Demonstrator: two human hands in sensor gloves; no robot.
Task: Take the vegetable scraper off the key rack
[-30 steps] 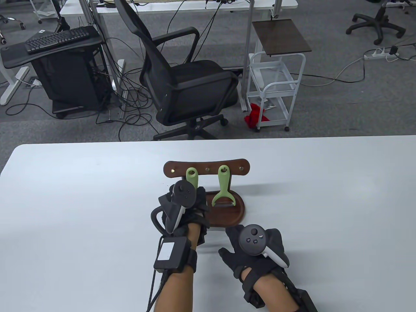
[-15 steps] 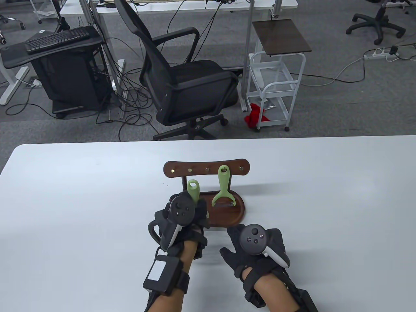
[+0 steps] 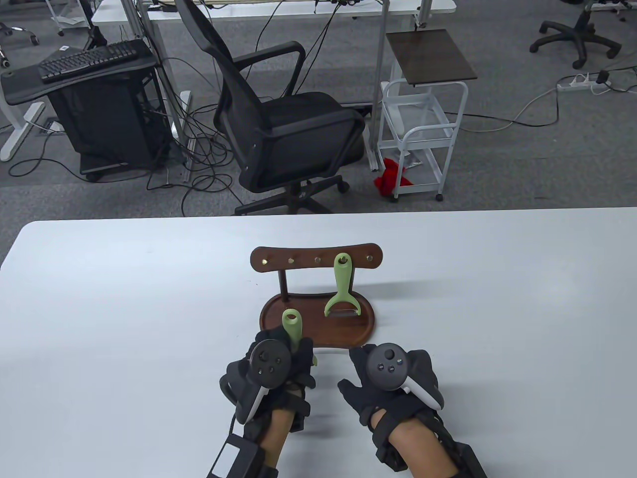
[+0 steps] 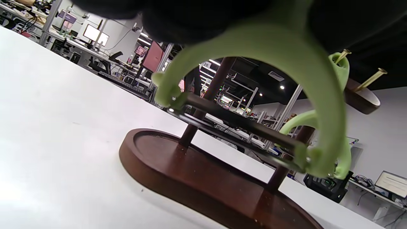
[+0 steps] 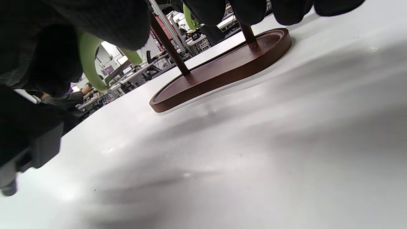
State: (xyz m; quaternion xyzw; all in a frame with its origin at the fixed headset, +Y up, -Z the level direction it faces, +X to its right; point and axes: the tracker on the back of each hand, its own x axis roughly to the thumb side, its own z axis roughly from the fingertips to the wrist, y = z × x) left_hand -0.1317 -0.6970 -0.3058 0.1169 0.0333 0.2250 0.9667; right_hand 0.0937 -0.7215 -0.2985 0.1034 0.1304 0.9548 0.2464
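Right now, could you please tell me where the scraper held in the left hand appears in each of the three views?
Table view: held scraper, handle rising from the left hand, lower centre.
Left wrist view: its forked head and blade fill the upper centre.
Right wrist view: a green arc at upper left.
Shared landmark: the rack's wooden base.

Beyond the white table (image 3: 124,279), a black office chair (image 3: 283,124) and white cart (image 3: 423,124) stand on grey carpet (image 3: 522,164).
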